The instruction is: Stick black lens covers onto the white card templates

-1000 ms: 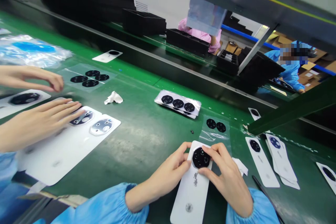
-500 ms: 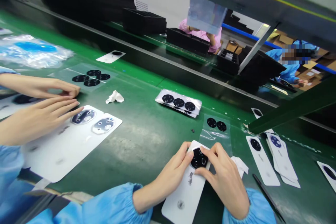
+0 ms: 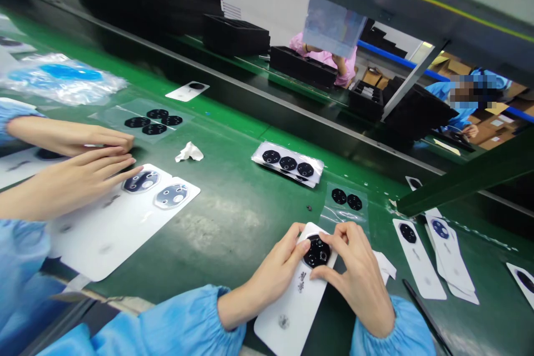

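A white phone-shaped panel (image 3: pixel 287 311) with dark characters and a small grey round mark lies tilted at the front of the bench. At its upper end sits a black octagonal camera-lens piece (image 3: pixel 317 253). My left hand (image 3: pixel 277 272) grips the panel's left edge, its thumb tip on the rim of the black piece. Thumb and forefinger of my right hand (image 3: pixel 361 275) pinch around the right rim of that piece. Just behind my hands, a clear film (image 3: pixel 342 214) carries two similar black pieces. Crumpled white paper (image 3: pixel 384 267) lies beside my right hand.
At left, a co-worker's hands (image 3: pixel 83 172) rest over white panels (image 3: pixel 100 253). A stack of film strips with black pieces (image 3: pixel 287 164) lies mid-bench. Right of me are more white panels (image 3: pixel 421 267), a black pen-like tool (image 3: pixel 423 314) and a green post (image 3: pixel 463 172).
The view has shifted slightly. My right forefinger is bent a little more at the rim of the black piece. My left hand keeps its hold on the panel.
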Available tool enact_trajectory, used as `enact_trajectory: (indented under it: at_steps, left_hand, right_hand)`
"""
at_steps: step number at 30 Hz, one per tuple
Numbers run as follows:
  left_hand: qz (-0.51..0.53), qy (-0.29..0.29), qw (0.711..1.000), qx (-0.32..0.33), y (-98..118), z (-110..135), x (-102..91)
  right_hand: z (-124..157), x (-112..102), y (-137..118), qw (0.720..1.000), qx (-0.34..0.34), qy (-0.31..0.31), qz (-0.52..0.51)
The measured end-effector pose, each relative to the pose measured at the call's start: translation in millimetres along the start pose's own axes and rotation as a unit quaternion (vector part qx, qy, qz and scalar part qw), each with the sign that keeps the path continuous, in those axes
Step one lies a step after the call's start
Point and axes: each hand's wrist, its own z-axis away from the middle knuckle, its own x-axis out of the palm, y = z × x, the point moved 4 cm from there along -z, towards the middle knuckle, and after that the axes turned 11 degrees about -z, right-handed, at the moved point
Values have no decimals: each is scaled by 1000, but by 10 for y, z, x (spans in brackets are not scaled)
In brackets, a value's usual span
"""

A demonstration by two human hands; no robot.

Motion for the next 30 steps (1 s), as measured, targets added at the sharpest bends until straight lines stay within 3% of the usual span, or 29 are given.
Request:
enact_trajectory:
  at_steps: [8,11,13,15,18,22,25,30]
  left_hand:
    - [14,12,1000,8,6,-12,-27]
    - [34,10,999,-5,-3,-7,-23]
    - [53,7,999,-11,-8,-5,-19]
    - [69,13,998,-10,-7,-5,-24]
    - [76,27,997,-8,-13,-14,-35]
    - [95,22,995,-23,-33,-23,-23]
    - [136,6,990,-48,-19,-13,0]
    - [184,-47,978,-80,45,5,35]
  right_hand:
    - [-4,-21,112,998,-1,9,-70]
    - [29,-26,210,988,59,38,-138]
    - [75,-14,282,965,130,80,-212]
    - [127,34,328,923,200,108,-310]
    - [172,160,308,852,273,77,-440]
    - [189,268,235,792,306,36,-528]
    - [205,286,234,769,315,50,-553]
    - [216,262,224,775,315,71,-543]
